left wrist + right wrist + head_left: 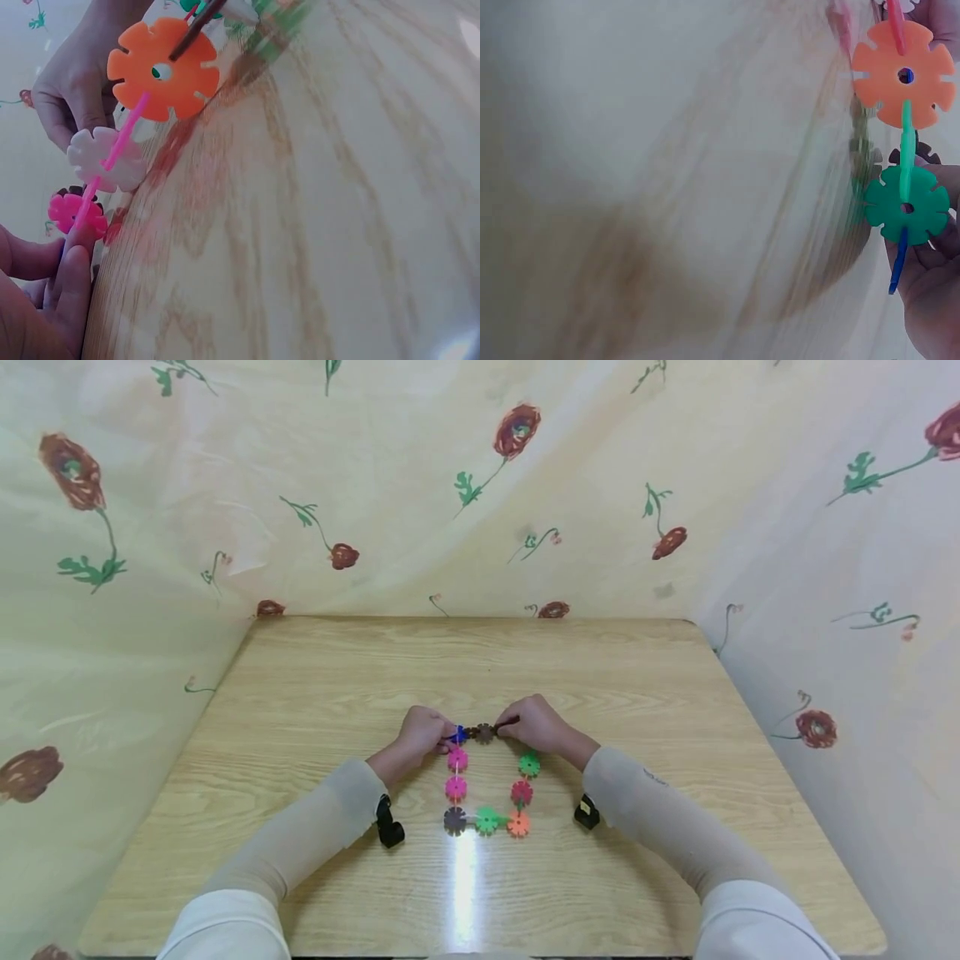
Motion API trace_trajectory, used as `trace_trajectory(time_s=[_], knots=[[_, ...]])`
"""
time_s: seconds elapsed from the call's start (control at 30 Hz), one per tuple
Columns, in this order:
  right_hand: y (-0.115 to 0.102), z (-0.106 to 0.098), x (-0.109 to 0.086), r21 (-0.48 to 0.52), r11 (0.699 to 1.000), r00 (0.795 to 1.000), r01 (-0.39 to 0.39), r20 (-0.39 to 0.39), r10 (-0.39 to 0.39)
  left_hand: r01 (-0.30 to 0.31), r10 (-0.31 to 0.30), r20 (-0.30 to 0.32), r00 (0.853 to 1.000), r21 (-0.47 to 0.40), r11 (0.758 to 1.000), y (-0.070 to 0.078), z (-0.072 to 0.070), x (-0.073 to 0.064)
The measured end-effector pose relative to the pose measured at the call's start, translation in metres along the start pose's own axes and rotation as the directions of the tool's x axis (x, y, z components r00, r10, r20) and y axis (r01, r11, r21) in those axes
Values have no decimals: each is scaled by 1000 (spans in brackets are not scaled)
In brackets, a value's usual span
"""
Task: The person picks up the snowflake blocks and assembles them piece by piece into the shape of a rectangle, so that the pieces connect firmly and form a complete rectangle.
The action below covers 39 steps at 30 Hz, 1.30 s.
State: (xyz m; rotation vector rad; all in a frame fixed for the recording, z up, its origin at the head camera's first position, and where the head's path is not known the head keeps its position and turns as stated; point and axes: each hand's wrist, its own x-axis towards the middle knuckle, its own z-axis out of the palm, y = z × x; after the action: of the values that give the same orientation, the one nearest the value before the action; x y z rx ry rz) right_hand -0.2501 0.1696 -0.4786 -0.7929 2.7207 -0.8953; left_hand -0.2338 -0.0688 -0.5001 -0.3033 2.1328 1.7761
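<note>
Notched plastic snowflake discs are linked into a square-shaped chain on the table. My left hand (423, 731) pinches the chain's far left corner, at a blue disc (459, 734). My right hand (536, 724) pinches a dark brown disc (507, 723) edge-on at the far side, beside a brown disc (483, 733). Pink discs (456, 788) form the left side. A dark grey disc (454, 821), a green disc (487, 821) and an orange disc (518, 824) line the near side. Close to my right hand stands another green disc (528, 765); whether it joins the brown disc cannot be told.
The wood-grain table (337, 660) has rounded corners. Flower-printed cloth (405, 485) hangs behind it and at both sides. Black camera mounts (390, 828) sit at both wrists, low over the tabletop.
</note>
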Motion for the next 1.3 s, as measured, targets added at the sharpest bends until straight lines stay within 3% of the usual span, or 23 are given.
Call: trace_trajectory(time_s=[0.27,0.47,0.6,0.7,0.8,0.87,1.0,1.1,1.3], knots=[[1,3,2,-4,999,999,39,-5,-39,-22,22,-48,999,-2,1000,2,4,-5],[0,-1,2,-40,998,999,45,26,-44,-36,36,-29,999,-6,999,4,5,-7],[1,-13,0,-26,999,997,-33,75,35,-21,21,-25,999,-6,1000,3,5,-8],[5,-24,-6,-67,989,990,-134,25,136,-13,13,-30,999,-10,1000,3,3,-8],[13,-32,-14,-108,957,963,-270,-18,269,-13,13,-30,999,-12,1000,2,0,-7],[18,-33,-20,-52,933,933,-357,29,358,-9,8,-31,999,-11,1000,1,-2,-6],[22,-29,-27,233,857,887,-460,156,434,-11,11,-46,999,-13,1000,-1,-3,-3],[22,-26,-26,399,790,884,-466,168,436,-30,29,-52,998,-15,999,-1,-3,-3],[22,-20,-18,465,769,893,-440,133,430,-40,39,-43,998,-14,999,-1,0,-4]])
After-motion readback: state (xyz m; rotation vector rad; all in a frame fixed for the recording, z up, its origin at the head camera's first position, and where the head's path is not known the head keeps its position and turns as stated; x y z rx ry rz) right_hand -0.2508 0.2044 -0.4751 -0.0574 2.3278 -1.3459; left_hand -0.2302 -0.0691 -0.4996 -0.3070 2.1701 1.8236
